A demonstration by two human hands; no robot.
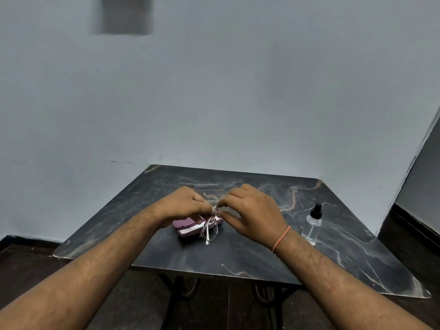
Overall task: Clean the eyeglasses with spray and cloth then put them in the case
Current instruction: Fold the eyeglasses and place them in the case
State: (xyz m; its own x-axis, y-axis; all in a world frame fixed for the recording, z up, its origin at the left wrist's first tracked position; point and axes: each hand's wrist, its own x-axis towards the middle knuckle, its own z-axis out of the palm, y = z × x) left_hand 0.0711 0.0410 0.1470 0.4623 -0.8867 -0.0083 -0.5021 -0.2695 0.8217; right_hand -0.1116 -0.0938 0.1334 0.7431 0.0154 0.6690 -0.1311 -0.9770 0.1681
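Reaching over the table [238, 253], both my forearms angle inward until the hands nearly meet. My left hand [183, 207] and right hand [250, 210] have fingers curled, pinching the glasses [210, 228] between them, lenses hanging down. The pink case [190, 227] lies open just beneath my left hand. The bottle [313, 225] stands well right of my right wrist.

Bare room: marble table [262, 256], grey wall [238, 91]
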